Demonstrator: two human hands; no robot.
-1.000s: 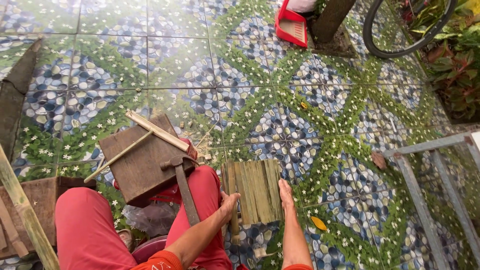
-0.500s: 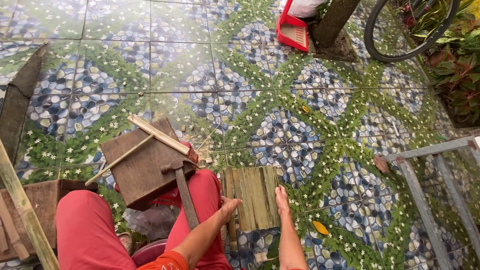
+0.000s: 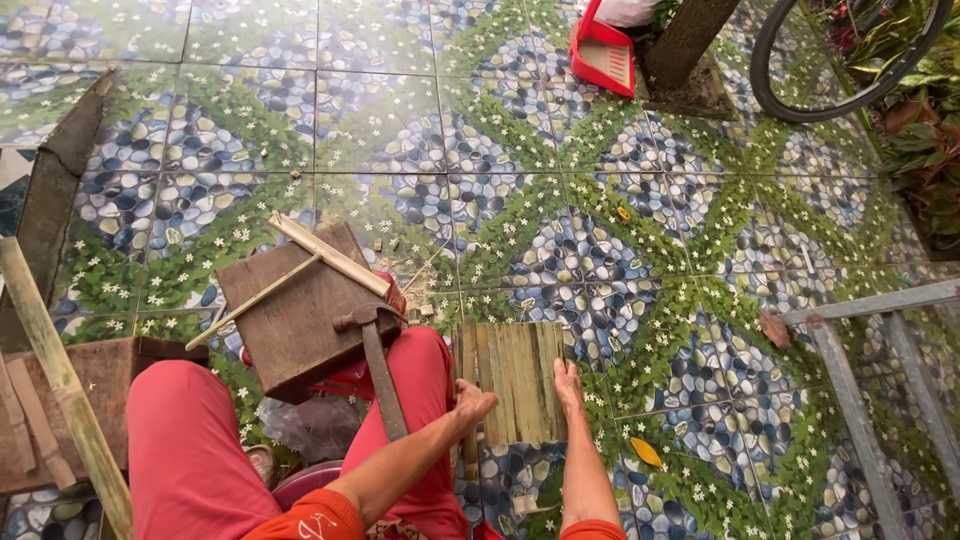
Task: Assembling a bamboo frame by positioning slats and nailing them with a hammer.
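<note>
Bamboo slat mat [image 3: 515, 380], left hand [image 3: 473, 402], right hand [image 3: 567, 385] at edges
</note>
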